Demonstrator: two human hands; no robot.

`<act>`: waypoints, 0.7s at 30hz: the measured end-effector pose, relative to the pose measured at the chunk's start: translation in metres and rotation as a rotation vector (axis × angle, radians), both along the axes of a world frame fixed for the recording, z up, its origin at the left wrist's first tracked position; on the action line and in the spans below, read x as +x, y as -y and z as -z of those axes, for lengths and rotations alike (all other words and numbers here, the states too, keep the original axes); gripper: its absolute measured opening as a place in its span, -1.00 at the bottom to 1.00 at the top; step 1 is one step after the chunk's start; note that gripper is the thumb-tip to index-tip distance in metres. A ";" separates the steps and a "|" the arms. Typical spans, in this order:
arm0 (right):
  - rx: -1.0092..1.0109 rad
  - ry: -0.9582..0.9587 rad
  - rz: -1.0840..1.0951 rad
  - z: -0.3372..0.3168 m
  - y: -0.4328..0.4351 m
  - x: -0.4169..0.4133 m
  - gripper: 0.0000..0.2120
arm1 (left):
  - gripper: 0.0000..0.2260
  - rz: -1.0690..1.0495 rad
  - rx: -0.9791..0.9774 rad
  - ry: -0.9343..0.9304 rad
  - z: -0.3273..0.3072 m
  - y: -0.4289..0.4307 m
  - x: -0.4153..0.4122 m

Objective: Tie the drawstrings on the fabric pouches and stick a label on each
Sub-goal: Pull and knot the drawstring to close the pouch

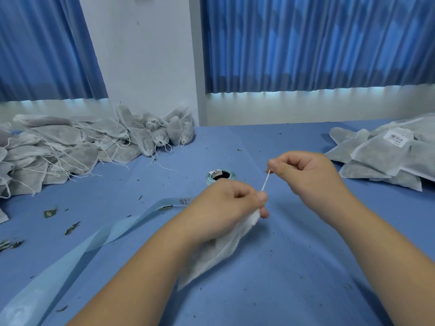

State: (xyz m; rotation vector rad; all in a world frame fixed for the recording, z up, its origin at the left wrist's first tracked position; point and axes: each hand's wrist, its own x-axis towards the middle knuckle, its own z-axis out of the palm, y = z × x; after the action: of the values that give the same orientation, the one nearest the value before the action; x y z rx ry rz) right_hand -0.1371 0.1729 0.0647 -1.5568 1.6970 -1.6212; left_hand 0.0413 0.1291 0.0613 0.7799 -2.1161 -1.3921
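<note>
My left hand (227, 203) grips the gathered neck of a white fabric pouch (211, 252), whose body hangs down towards the blue table under my wrist. A short white drawstring (265, 182) runs taut from that neck up to my right hand (303, 172), which pinches its end between thumb and forefinger. A label roll (220, 176) with a dark core lies just beyond my hands. Its pale blue backing strip (94, 241) trails to the lower left.
A heap of pouches with loose strings (77, 147) fills the far left of the table. A stack of flat pouches (386, 154) lies at the far right, the top one bearing a barcode label (395, 138). Dried leaf bits (50, 212) dot the blue cloth.
</note>
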 end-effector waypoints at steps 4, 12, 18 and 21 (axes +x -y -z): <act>-0.021 -0.018 -0.009 0.000 -0.001 0.001 -0.79 | -0.74 -0.234 -0.331 0.177 0.012 -0.012 -0.017; -0.035 -0.047 0.069 -0.001 -0.002 -0.006 -0.80 | -0.69 -0.254 0.136 -0.135 0.014 -0.028 -0.029; -0.006 -0.051 0.065 0.004 0.001 -0.001 -0.75 | -0.83 -0.198 0.225 -0.387 -0.002 -0.021 -0.015; 0.046 -0.141 -0.005 0.008 0.003 0.013 -0.73 | -0.82 -0.264 0.200 -0.473 -0.004 -0.015 -0.012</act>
State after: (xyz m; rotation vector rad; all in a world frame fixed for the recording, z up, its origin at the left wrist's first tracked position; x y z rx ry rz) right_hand -0.1236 0.1704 0.0567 -1.6870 1.7871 -1.4902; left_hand 0.0297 0.1438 0.0650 0.6907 -1.4778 -1.4811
